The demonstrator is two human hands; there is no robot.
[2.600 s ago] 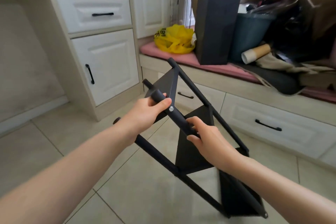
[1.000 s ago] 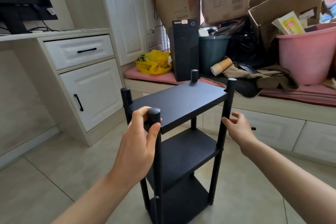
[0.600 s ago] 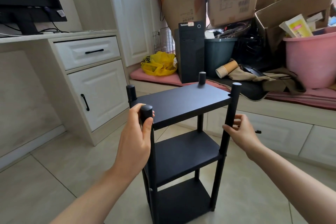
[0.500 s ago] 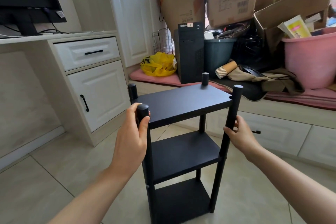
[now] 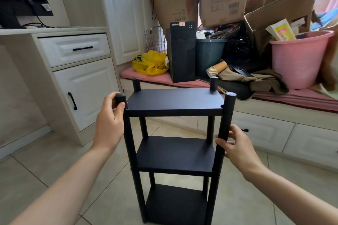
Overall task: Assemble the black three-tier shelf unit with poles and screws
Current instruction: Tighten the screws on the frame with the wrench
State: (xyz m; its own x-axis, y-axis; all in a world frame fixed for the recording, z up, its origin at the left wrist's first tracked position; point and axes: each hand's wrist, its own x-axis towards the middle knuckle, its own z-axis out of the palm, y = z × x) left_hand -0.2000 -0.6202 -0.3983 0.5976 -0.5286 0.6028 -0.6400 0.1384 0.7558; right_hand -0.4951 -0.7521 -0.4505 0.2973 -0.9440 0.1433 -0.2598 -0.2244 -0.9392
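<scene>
We grip the shelf unit (image 5: 174,102) by its poles (image 5: 228,111): left hand (image 5: 109,122) at 9 o'clock, right hand (image 5: 237,146) at 3; likely light, rigid.

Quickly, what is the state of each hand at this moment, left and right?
Left hand: closed, gripping the top of the front-left pole.
Right hand: closed, fingers and thumb round the front-right pole, lower down.

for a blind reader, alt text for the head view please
A black three-tier shelf unit stands upright on a tiled floor; the left hand grips its front-left pole, the right hand its front-right pole. Cardboard boxes behind.
</scene>
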